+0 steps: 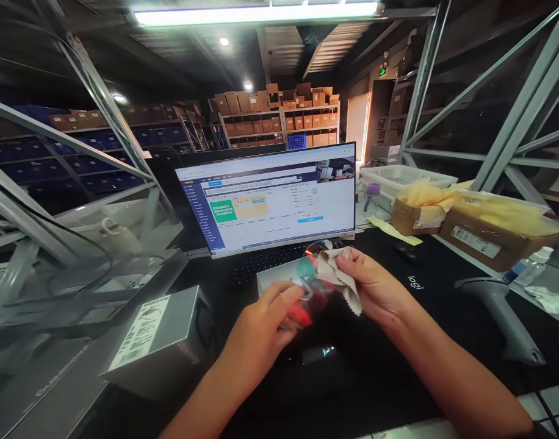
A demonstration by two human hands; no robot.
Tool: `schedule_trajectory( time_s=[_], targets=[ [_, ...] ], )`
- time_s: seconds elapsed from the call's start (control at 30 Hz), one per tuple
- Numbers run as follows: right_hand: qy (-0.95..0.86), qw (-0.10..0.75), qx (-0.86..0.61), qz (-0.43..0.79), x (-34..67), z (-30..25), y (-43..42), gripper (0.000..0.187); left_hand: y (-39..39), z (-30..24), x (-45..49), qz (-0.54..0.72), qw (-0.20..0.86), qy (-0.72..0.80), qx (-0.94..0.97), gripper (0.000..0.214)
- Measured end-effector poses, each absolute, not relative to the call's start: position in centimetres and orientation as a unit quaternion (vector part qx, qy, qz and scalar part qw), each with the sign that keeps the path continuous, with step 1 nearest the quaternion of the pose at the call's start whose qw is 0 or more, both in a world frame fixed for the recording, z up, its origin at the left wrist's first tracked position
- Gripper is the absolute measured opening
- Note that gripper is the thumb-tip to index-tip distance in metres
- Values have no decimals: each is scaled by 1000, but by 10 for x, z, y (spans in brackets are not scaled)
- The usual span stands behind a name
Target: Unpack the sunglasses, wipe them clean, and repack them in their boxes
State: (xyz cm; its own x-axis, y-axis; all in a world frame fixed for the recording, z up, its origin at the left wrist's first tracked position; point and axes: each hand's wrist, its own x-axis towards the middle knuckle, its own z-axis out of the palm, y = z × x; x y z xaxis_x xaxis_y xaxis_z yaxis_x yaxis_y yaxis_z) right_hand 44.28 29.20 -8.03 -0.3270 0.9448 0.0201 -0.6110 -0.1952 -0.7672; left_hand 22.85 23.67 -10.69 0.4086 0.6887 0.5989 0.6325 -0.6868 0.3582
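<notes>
The glasses (300,313), blurred and showing red-orange and greenish reflections, sit between the two hands, in front of the monitor. Their near, red part lies within the curl of the left hand (266,322), between thumb and fingers; that hand is closed in a pinch on them. Their far end reaches up past the fingertips to the edge of the pale cloth (337,271), beside the right hand (368,277). The right hand grips the cloth between thumb and fingers, its zigzag-edged corner hanging below; whether those fingers also clasp the glasses through the fabric, I cannot tell.

Just behind the left hand is a pale flat box (273,275), partly covered, and beyond it the keyboard (247,268) and the lit monitor (265,204). Below the hands, a small bluish logo shows on a dark item (320,355) on the black mat (353,399). A grey labelled box (158,341) stands to the left of the left hand. Right of the right hand lie a mouse (405,252) and a grey scanner (501,314), with open cardboard boxes (478,244) farther out.
</notes>
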Motion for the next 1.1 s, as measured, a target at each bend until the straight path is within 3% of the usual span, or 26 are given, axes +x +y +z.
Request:
schedule_trajectory(
  time_s=[0.17,0.37,0.53,0.7,0.87,1.1],
  targets=[
    [-464,541,-264,649,440,-85,282,49,238,-113,236,428,-7,408,807,58],
    [-603,591,-376,380,421,-101,260,38,240,-120,243,441,-67,425,788,50],
    [-676,591,-330,291,397,-129,251,45,241,-122,239,452,-66,433,777,51],
    [-592,536,-326,507,410,-113,260,57,239,-114,234,427,-29,425,797,46],
    [-419,494,-259,717,433,-90,282,69,234,-102,222,345,-3,392,852,58],
    [-344,512,-227,753,447,-79,293,62,239,-104,216,300,-105,370,873,59]
  ],
)
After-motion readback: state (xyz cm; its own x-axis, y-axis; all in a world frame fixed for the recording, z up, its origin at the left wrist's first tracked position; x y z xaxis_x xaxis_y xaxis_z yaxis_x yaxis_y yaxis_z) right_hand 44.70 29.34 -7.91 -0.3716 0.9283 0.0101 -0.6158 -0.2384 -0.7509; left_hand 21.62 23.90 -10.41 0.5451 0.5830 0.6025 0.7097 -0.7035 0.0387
